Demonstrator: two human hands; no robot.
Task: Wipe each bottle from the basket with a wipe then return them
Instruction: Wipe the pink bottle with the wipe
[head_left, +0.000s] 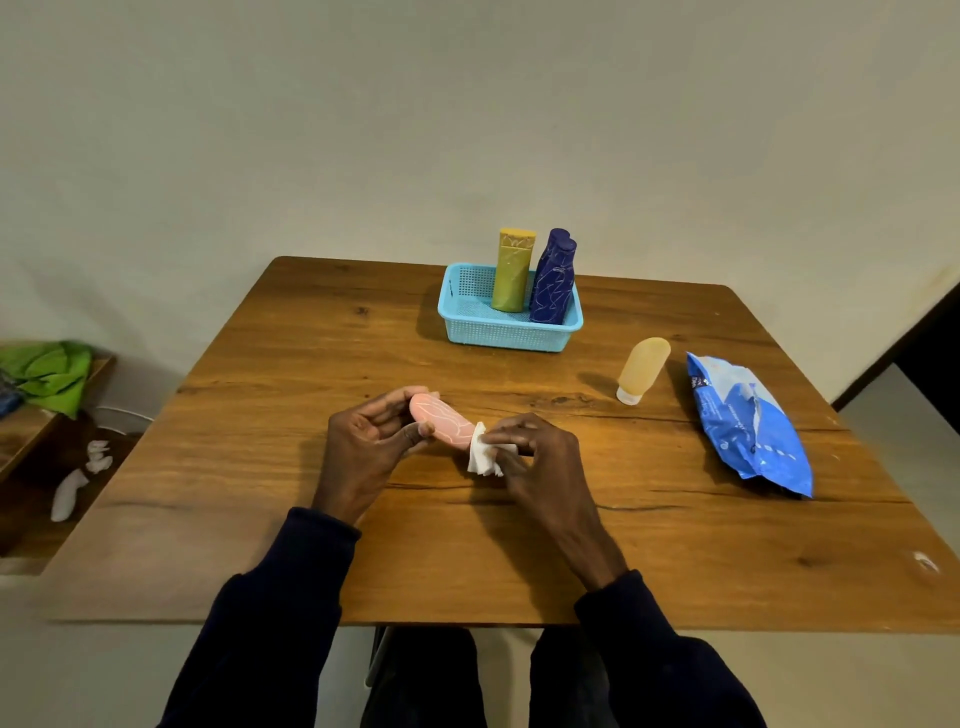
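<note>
My left hand (366, 439) grips a pink bottle (441, 425) marked with pale scribbles, held on its side just above the table. Against the bottle's right end my right hand (535, 457) pinches a folded white wipe (482, 457). A light blue basket (470, 325) stands at the back of the table with a yellow bottle (513, 273) and a dark blue bottle (554, 278) upright in it. An orange bottle (643, 369) stands cap-down on the table to the right of the basket.
A blue pack of wipes (748, 423) lies at the right of the wooden table (311, 519). A low shelf with a green cloth (49, 374) is off the table's left side, and white scraps (78, 483) lie on the floor there.
</note>
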